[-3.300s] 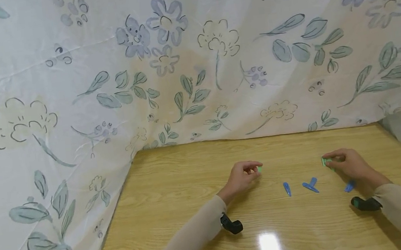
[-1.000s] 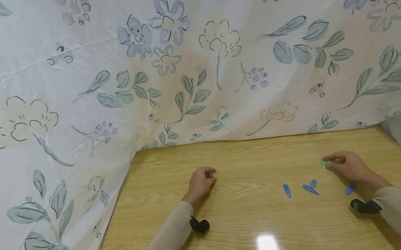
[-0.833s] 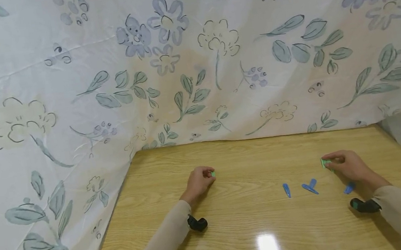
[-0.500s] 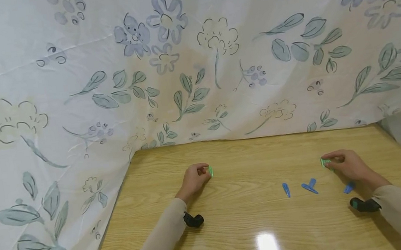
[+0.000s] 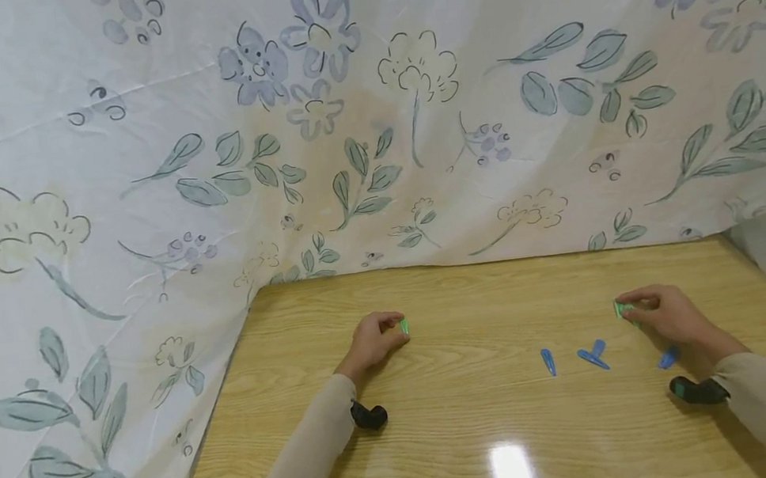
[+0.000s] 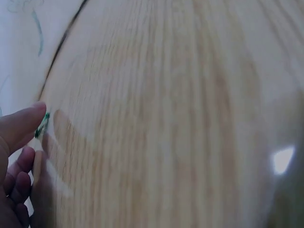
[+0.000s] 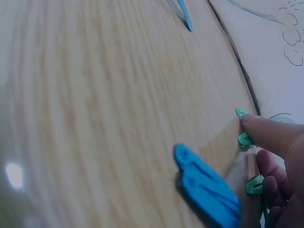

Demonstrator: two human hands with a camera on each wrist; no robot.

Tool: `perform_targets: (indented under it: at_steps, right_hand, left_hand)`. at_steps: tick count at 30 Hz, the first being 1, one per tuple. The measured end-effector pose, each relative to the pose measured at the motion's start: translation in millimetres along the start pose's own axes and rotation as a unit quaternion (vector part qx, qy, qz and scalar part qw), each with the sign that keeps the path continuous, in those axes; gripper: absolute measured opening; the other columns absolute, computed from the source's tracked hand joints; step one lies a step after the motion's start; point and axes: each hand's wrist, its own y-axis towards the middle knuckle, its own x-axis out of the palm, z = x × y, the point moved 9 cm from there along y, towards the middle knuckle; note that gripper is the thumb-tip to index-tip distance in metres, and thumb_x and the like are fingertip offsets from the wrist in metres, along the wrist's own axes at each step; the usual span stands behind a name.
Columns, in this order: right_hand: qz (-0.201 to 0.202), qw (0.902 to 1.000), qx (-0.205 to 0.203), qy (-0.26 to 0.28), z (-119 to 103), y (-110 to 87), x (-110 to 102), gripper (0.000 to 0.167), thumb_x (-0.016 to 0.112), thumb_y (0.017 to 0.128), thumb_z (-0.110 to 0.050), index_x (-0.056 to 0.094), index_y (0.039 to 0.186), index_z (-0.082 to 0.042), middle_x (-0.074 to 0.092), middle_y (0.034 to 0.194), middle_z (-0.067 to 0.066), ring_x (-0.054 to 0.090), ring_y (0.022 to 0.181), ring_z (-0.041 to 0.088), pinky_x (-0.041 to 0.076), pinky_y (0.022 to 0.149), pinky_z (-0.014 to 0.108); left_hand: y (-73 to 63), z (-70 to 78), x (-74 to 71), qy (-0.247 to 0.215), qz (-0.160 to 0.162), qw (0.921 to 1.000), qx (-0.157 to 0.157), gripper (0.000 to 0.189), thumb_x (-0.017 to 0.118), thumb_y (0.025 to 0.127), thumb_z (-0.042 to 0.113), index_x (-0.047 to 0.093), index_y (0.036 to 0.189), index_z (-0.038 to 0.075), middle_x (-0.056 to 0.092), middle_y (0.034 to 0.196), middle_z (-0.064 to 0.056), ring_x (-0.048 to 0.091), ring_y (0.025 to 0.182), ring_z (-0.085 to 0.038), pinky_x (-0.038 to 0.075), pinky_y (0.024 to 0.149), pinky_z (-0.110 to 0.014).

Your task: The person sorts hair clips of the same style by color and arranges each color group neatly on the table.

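On the left side of the table, my left hand (image 5: 370,342) pinches a small green hair clip (image 5: 404,327) between thumb and fingertips; in the left wrist view the clip (image 6: 42,125) is mostly hidden by the thumb. My right hand (image 5: 668,313), at the right, holds several green hair clips (image 5: 621,308). The right wrist view shows one green clip (image 7: 244,139) at the thumb tip and another (image 7: 254,185) by the curled lower fingers. Close to the right wrist lies a blue snap hair clip (image 7: 209,190) on the wood.
More blue clips lie on the wooden table (image 5: 473,387): a single one (image 5: 548,362), then two touching or overlapping (image 5: 593,359), left of the right hand. Floral cloth (image 5: 369,129) hangs along the table's back and sides. Black wrist devices (image 5: 370,416) sit on both wrists.
The left hand has moved left across the table with its green clip, then slightly farther left, the clip now showing more at the fingertips. The right hand and blue clips have stayed put.
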Motion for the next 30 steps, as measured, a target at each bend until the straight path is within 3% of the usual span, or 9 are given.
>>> perform_targets:
  at_steps: [6, 19, 27, 30]
  right_hand:
    - [-0.004, 0.9999, -0.01, -0.005, -4.8, 3.3, -1.3, 0.034, 0.066, 0.099, -0.019, 0.068, 0.122, 0.005, 0.054, 0.134, 0.04, 0.052, 0.116, 0.059, 0.045, 0.089, 0.068]
    - [-0.021, 0.9997, -0.008, -0.012, -5.7, 9.9, -2.4, 0.038, 0.066, 0.099, -0.022, 0.067, 0.125, 0.006, 0.054, 0.135, 0.04, 0.052, 0.118, 0.058, 0.046, 0.09, 0.066]
    - [-0.035, 0.9991, -0.008, -0.022, -5.2, 7.6, -6.1, 0.041, 0.067, 0.099, -0.024, 0.065, 0.127, 0.007, 0.055, 0.134, 0.039, 0.056, 0.115, 0.059, 0.054, 0.086, 0.056]
    - [-0.044, 0.9988, -0.008, -0.021, -5.5, 7.2, -6.0, 0.042, 0.067, 0.099, -0.023, 0.064, 0.127, 0.008, 0.057, 0.132, 0.039, 0.059, 0.113, 0.056, 0.056, 0.081, 0.04]
  left_hand:
    - [0.7, 0.0, -4.5, 0.029, 0.008, 0.9996, 0.002, 0.034, 0.08, 0.088, 0.025, 0.075, 0.12, 0.016, 0.07, 0.109, -0.006, 0.06, 0.101, -0.022, 0.029, 0.093, -0.045]
    - [4.2, -4.0, -6.9, 0.009, 0.003, 0.9998, 0.015, 0.036, 0.08, 0.088, 0.024, 0.075, 0.121, 0.014, 0.069, 0.107, -0.006, 0.058, 0.098, -0.021, 0.024, 0.095, -0.047]
    - [5.7, -1.0, -3.7, -0.007, -0.004, 0.9999, 0.007, 0.037, 0.08, 0.087, 0.024, 0.074, 0.123, 0.015, 0.069, 0.109, -0.006, 0.06, 0.104, -0.024, 0.023, 0.099, -0.049]
    - [6.4, -1.7, -2.3, -0.006, -0.003, 1.0, 0.007, 0.037, 0.08, 0.087, 0.024, 0.074, 0.123, 0.015, 0.069, 0.109, -0.006, 0.06, 0.103, -0.024, 0.023, 0.099, -0.05]
